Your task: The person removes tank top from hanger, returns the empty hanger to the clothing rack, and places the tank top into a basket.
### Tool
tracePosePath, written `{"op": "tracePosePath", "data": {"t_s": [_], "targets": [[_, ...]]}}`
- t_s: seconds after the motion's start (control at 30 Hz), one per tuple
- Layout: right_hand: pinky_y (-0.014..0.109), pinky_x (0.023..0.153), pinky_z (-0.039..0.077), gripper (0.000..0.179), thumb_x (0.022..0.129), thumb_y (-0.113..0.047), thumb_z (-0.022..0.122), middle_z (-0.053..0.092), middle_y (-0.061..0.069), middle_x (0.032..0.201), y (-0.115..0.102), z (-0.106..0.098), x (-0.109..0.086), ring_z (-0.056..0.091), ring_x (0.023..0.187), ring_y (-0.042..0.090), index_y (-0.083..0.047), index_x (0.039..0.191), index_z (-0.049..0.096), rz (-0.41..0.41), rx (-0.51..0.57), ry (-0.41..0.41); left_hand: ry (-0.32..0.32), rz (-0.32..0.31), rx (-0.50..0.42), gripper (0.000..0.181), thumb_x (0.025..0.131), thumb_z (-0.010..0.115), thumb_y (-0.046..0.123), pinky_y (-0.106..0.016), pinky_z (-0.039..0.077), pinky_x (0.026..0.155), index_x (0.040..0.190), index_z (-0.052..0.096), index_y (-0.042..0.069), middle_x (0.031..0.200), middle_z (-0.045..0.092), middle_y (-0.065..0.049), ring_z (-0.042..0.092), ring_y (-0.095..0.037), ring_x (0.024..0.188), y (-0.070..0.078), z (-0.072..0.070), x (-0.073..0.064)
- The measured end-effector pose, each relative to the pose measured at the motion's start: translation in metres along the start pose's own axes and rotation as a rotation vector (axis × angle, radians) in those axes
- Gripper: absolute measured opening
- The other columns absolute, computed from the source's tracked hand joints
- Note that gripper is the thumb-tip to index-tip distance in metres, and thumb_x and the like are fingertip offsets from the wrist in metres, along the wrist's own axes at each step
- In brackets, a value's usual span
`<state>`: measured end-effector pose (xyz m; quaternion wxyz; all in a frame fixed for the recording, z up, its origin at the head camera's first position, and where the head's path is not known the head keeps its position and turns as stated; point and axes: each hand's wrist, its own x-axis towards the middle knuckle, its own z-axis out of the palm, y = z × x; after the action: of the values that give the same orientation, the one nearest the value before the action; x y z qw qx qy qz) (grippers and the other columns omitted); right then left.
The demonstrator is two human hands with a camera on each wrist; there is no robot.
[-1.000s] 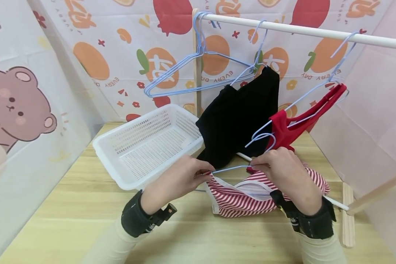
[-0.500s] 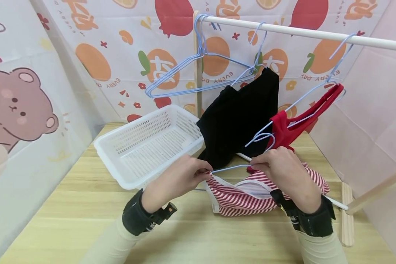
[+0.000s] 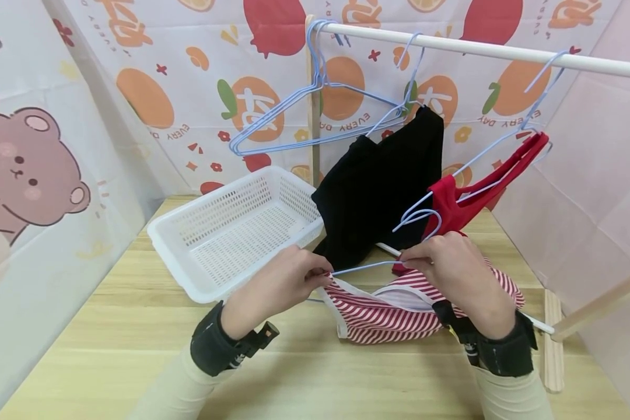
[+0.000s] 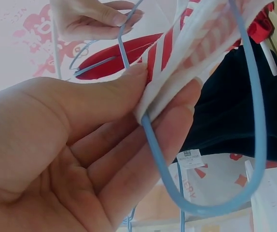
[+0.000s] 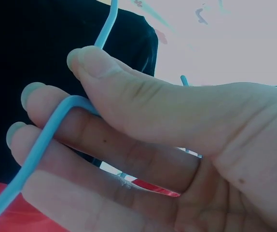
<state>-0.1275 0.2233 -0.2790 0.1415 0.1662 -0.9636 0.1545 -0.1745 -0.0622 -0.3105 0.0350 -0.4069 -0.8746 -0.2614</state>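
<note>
My left hand pinches the white-trimmed strap of a red-and-white striped garment, probably a tank top. In the left wrist view the strap sits around a light blue wire hanger, whose rounded end loops out past the fingers. My right hand holds the same hanger near its neck, the wire running between thumb and fingers in the right wrist view. The hanger's hook points up and left above that hand. Most of the garment lies on the table, partly behind the right wrist.
A white perforated basket stands at the left. From the white rail hang bare blue hangers, a black garment and a red top. A lower white bar crosses behind, near the wooden foot.
My left hand has shifted slightly left with the strap, showing a little more hanger wire between the hands. The hook and right hand have moved very slightly right.
</note>
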Motion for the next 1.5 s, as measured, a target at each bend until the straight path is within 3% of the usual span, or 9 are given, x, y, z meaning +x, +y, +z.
{"op": "tracePosePath", "data": {"t_s": [0.33, 0.57, 0.9, 1.5], "targets": [[0.046, 0.078, 0.057, 0.018, 0.083, -0.005, 0.084, 0.077, 0.014, 0.09, 0.006, -0.008, -0.002, 0.064, 0.082, 0.029, -0.01, 0.1, 0.084, 0.025, 0.038, 0.012, 0.019, -0.034, 0.006, 0.007, 0.091, 0.077, 0.006, -0.017, 0.051, 0.064, 0.097, 0.08, 0.006, 0.084, 0.076, -0.002, 0.058, -0.005, 0.066, 0.0, -0.002, -0.001], [0.038, 0.07, 0.052, 0.015, 0.082, -0.004, 0.084, 0.076, 0.011, 0.086, 0.01, -0.011, -0.004, 0.062, 0.08, 0.027, -0.011, 0.096, 0.084, 0.004, 0.011, 0.032, 0.024, -0.044, 0.013, 0.007, 0.091, 0.078, 0.006, -0.018, 0.051, 0.064, 0.097, 0.08, 0.007, 0.084, 0.076, -0.001, 0.058, -0.005, 0.066, -0.001, -0.004, -0.002], [0.038, 0.071, 0.052, 0.018, 0.084, -0.005, 0.083, 0.077, 0.013, 0.089, 0.007, -0.016, -0.008, 0.064, 0.082, 0.029, -0.01, 0.101, 0.084, 0.066, 0.013, 0.024, 0.045, -0.022, 0.02, 0.007, 0.09, 0.078, 0.006, -0.019, 0.052, 0.064, 0.096, 0.08, 0.007, 0.085, 0.077, -0.001, 0.061, -0.003, 0.068, -0.002, -0.006, -0.003], [0.029, 0.063, 0.045, 0.021, 0.081, -0.004, 0.084, 0.077, 0.01, 0.083, 0.016, -0.023, -0.012, 0.06, 0.075, 0.024, -0.01, 0.1, 0.084, 0.049, -0.023, 0.075, 0.044, -0.066, -0.001, 0.013, 0.089, 0.079, 0.005, -0.023, 0.058, 0.069, 0.102, 0.081, 0.004, 0.091, 0.078, -0.005, 0.065, -0.009, 0.071, -0.003, -0.011, -0.005]]}}
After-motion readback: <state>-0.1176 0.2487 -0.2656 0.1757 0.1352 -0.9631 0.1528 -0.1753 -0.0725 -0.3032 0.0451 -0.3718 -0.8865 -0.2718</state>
